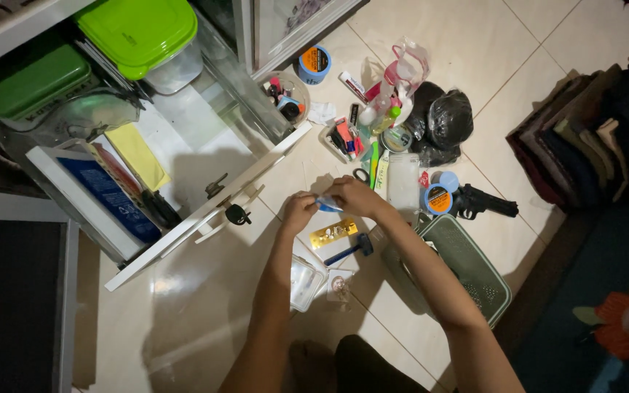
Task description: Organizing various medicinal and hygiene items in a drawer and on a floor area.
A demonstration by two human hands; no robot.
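A small blue packet [328, 204] is pinched between the closed fingers of the left hand [298, 211] and right hand [354, 195], above the floor [205, 306], beside an open drawer [183, 156].

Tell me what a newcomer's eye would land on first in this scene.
First, the two hands at centre: the left hand and right hand pinch a small blue packet between them above the tiled floor. Next, the bright green lid on a clear tub in the open white drawer, upper left. Then the black toy-like pistol lying to the right, beside an orange-labelled tape roll.
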